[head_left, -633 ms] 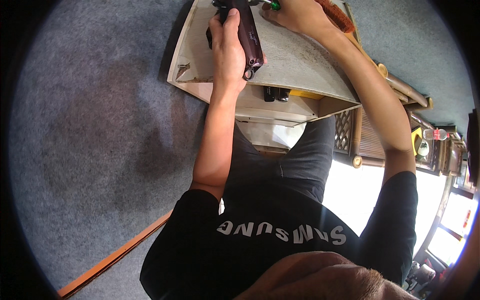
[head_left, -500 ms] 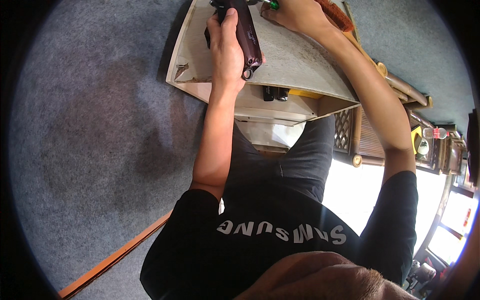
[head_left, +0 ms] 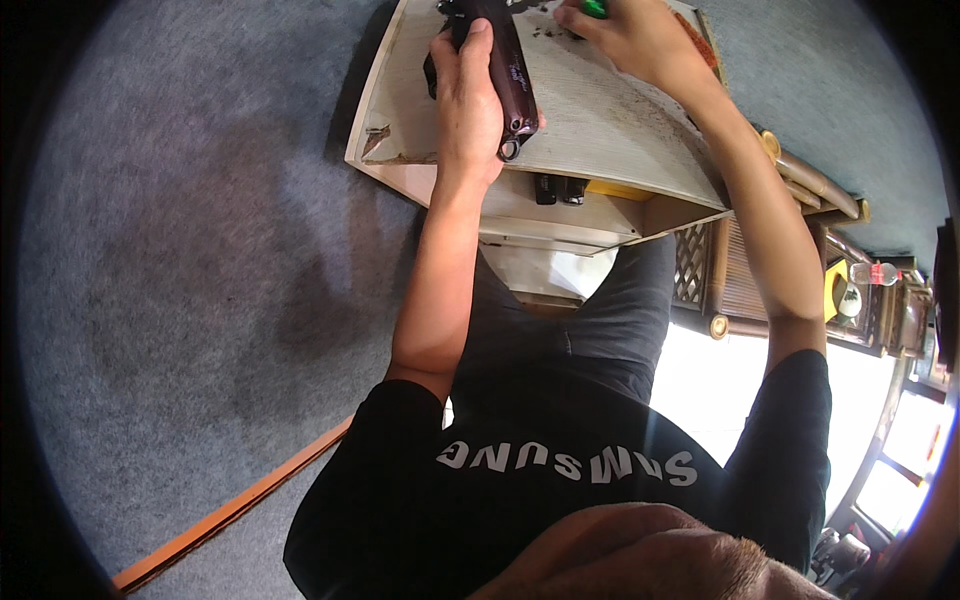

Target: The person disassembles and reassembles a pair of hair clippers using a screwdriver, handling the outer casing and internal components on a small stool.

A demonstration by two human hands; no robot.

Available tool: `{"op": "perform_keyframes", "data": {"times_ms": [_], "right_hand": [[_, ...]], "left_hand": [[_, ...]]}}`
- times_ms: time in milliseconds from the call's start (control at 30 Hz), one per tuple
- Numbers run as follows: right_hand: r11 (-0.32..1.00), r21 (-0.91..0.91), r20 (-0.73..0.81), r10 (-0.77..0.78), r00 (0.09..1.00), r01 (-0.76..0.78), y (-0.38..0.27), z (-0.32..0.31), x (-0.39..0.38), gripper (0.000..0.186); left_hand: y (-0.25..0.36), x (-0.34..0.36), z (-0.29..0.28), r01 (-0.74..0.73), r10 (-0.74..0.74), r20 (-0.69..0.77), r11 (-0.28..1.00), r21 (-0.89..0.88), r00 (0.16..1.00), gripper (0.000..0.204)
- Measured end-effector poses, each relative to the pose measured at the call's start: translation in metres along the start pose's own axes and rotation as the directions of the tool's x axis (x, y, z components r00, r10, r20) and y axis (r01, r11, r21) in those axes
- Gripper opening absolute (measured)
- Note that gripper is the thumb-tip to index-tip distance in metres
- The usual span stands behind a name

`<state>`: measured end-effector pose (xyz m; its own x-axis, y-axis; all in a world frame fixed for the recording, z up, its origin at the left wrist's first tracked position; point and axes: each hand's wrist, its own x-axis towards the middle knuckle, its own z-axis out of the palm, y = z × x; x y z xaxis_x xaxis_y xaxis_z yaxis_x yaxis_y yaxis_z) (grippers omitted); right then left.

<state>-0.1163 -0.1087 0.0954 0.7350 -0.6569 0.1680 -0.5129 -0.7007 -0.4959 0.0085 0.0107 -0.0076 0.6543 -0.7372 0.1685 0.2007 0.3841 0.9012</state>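
- The left hand [head_left: 467, 110] was wrapped around what looked like a maroon clipper [head_left: 512, 80], thumb laid along its upper face; the clipper was over the near left part of the bench [head_left: 620, 125], and whether it touched the top could not be told.
- The right hand [head_left: 650, 45] had its fingers closed about a green handle [head_left: 594, 8], apart from the clipper; the handle's far part was cut off by the upper edge of the view.
- Good handling, as judged here, called for a firm left grip low on the body, with the fingers well clear of the working end.
- The right hand seemed best used with light, straight pressure, since a smooth casing could slip or scratch.
- Dark crumbs [head_left: 548, 33] lay beside the clipper's far end, so loose small parts could easily have been lost among them.
- The clipper's casing was glossy, long and rounded, with a dark hanging ring [head_left: 511, 149] at the near end.
- The green handle looked shiny, perhaps plastic.
- The bench top was pale and wood-grained, its corner chipped [head_left: 377, 138].
- A rust-coloured brush [head_left: 697, 38] showed coarse bristles beyond the right wrist.
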Motion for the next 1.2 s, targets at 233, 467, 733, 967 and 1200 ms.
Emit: {"op": "perform_keyframes", "data": {"times_ms": [233,467,733,967,1200], "right_hand": [[0.863,0.496,-0.084,-0.059,0.995,0.093,0.046,0.030,-0.065,0.039],[0.649,0.760,0.051,-0.022,0.998,-0.025,0.023,0.059,-0.077,0.029],[0.625,0.777,0.139,-0.062,0.988,-0.070,0.027,0.064,-0.074,0.033],[0.717,0.695,0.108,-0.037,0.993,-0.049,0.022,0.069,-0.077,0.033],[0.733,0.677,0.112,-0.005,0.994,-0.073,0.018,0.069,-0.079,0.033]], "left_hand": [[-0.008,0.005,0.001,-0.029,0.031,0.100,0.999,-0.018,0.995,0.037],[-0.007,0.005,-0.001,-0.003,0.004,-0.001,0.997,0.080,1.000,0.036],[-0.009,0.003,0.004,-0.036,0.031,0.041,0.994,0.107,0.999,0.038],[-0.017,0.009,-0.008,-0.056,0.060,-0.022,0.990,0.125,0.998,0.034],[-0.007,-0.001,0.008,-0.016,0.023,-0.071,0.995,0.100,0.997,0.032]]}}
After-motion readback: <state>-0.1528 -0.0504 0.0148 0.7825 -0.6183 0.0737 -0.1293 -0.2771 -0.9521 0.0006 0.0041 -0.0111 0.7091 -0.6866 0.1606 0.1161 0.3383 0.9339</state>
